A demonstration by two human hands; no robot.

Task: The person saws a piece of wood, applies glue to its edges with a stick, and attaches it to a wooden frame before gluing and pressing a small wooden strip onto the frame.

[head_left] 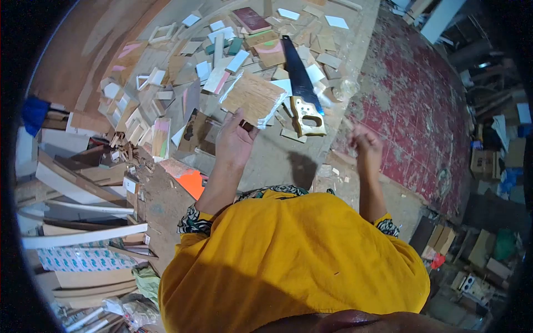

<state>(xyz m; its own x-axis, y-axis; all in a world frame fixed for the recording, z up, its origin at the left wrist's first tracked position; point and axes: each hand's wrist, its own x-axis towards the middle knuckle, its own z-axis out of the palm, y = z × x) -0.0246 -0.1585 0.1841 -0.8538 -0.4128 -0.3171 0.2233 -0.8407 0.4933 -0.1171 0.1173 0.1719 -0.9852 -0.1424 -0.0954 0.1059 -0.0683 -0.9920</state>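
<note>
Scrap-littered table (266,161): my left hand (233,141) fingers clamp a stiff, light plywood offcut (254,97) by its near edge; right hand (366,141) loosely curled, empty.

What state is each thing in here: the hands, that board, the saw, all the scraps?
Left hand: gripping the plywood piece, lifted above the bench.
Right hand: blurred, seemingly closed, holding nothing visible.
Handsaw: lying flat, untouched.
Wood offcuts: scattered loose across the workbench.
</note>
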